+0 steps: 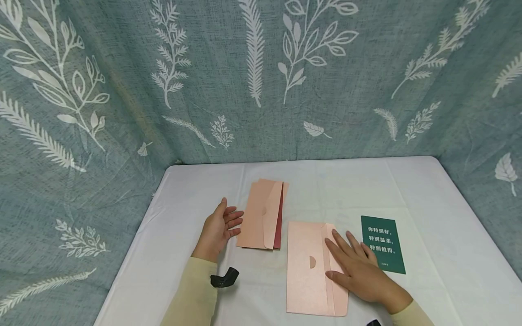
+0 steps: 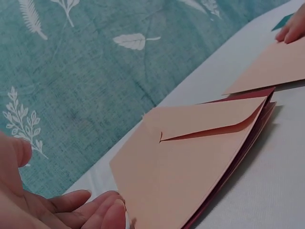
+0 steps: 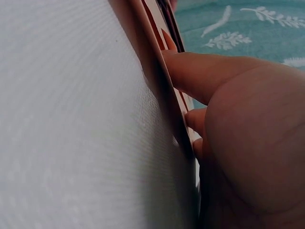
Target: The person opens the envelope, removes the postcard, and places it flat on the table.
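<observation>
A light pink envelope (image 1: pixel 301 285) lies flat on the white table, a half-round notch near its middle and its flap along the right side. Spread over that flap is my right hand (image 1: pixel 360 274), fingers nearly straight and touching the paper. In the right wrist view, the right thumb (image 3: pixel 205 71) lies along the envelope's edge. Further left is a small stack of pink envelopes (image 1: pixel 254 217) with dark red showing at the right side. My left hand (image 1: pixel 218 228) is beside the stack's left edge, palm turned toward it, fingers loosely extended and fingertips right at the edge.
A dark green card (image 1: pixel 381 235) with white writing lies to the right, partly behind the right hand's fingers. The white tablecloth (image 1: pixel 338 185) covers the table. Green leaf-patterned curtains (image 1: pixel 277 127) hang behind and at both sides. A black band piece (image 1: pixel 225 277) sits at the left wrist.
</observation>
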`<state>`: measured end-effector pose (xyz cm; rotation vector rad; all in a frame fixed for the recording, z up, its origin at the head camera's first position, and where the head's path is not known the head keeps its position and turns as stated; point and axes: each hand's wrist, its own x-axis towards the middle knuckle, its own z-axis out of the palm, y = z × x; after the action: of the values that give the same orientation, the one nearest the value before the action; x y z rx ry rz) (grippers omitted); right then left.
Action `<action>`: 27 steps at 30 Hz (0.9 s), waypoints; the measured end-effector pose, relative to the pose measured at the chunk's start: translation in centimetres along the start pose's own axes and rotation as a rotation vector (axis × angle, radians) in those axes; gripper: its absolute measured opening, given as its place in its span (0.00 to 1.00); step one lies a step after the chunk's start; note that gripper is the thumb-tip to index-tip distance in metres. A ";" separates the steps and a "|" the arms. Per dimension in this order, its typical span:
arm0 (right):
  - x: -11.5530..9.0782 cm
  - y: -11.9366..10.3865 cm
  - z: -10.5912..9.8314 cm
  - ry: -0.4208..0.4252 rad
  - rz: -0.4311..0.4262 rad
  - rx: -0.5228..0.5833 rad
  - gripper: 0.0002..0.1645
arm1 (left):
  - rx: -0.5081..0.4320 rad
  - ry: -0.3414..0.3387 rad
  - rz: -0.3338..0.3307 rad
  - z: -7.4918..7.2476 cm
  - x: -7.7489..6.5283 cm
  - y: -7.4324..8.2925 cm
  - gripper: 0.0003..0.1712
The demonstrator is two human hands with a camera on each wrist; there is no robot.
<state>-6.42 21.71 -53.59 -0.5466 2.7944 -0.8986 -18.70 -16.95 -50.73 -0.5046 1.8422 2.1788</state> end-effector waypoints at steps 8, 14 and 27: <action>0.0 0.1 0.0 -0.002 -0.001 0.000 0.48 | -0.018 -0.024 0.008 0.0 0.1 0.0 0.46; 0.0 0.0 -0.1 0.001 0.000 0.006 0.48 | -0.006 -0.004 -0.007 0.2 0.0 0.2 0.46; 0.0 0.1 0.0 0.002 0.000 -0.001 0.48 | 0.026 0.012 -0.055 0.6 0.1 0.8 0.39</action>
<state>-6.48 21.79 -53.69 -0.5469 2.7964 -0.8984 -19.15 -16.46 -49.99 -0.5570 1.8374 2.1183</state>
